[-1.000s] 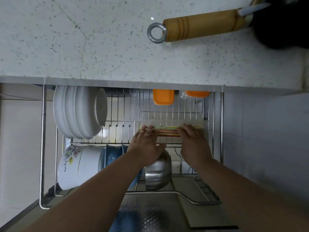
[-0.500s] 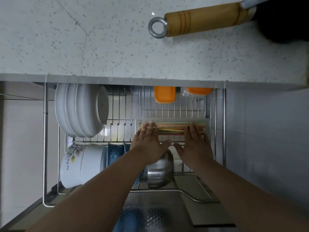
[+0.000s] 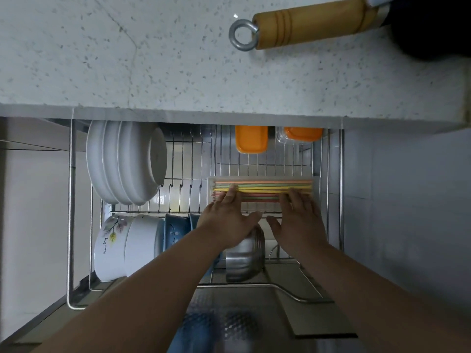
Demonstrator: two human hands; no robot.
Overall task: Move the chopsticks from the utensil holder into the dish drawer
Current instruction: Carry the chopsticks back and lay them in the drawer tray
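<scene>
Several pastel chopsticks [image 3: 265, 189], orange, green, yellow and pink, lie side by side in a clear tray [image 3: 316, 184] in the pulled-out wire dish drawer [image 3: 72, 205]. My left hand [image 3: 226, 217] lies flat with its fingertips on the left end of the chopsticks. My right hand [image 3: 298, 217] lies flat with its fingertips on their right part. Both hands have spread fingers and grip nothing. No utensil holder is in view.
White plates [image 3: 122, 161] stand at the drawer's left, with white and blue bowls [image 3: 127, 245] below and a steel bowl [image 3: 244, 253] under my hands. Two orange-lidded boxes [image 3: 251, 141] sit at the back. A wooden pan handle [image 3: 305, 24] lies on the speckled counter [image 3: 127, 59].
Both hands went from curled over the chopsticks to flat with fingers spread, and the chopsticks now lie spread out in the tray. The right hand has drawn back a little.
</scene>
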